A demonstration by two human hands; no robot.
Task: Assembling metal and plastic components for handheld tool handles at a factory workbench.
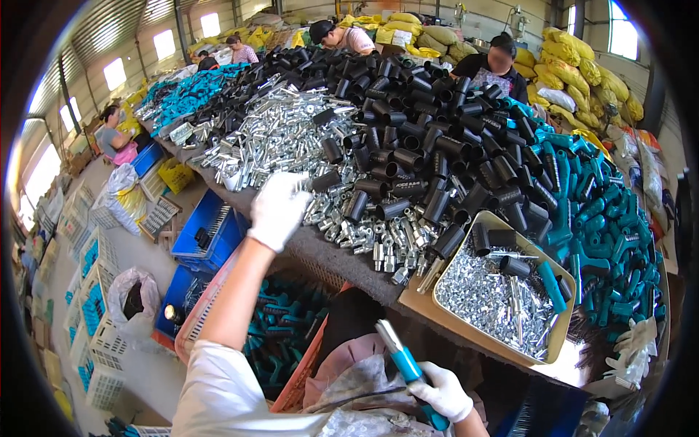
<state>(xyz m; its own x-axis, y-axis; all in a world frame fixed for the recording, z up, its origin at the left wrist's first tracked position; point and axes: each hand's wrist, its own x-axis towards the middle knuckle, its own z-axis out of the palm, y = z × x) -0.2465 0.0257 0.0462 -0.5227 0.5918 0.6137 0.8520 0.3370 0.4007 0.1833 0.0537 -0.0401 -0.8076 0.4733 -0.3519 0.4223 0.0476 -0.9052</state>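
My left hand (pixel 278 211), in a white glove, reaches to the near edge of a heap of silver metal fittings (pixel 273 135). Its fingers are bent together at the fittings; what lies between them is too small to make out. Low in front of my body, my gloved right hand (pixel 445 393) is closed around a teal handle (pixel 405 364) with a bright metal shaft (pixel 388 335). The shaft tilts up and to the left. Black plastic sleeves (pixel 408 160) are piled beside and behind the fittings.
A tan tray (pixel 565 320) of small screws sits at the table's front right, beside teal handles (pixel 608 240). Below the table edge stand a pink crate (pixel 298 379) of teal parts and a blue bin (pixel 211 251). Other people (pixel 342 36) work along the far side.
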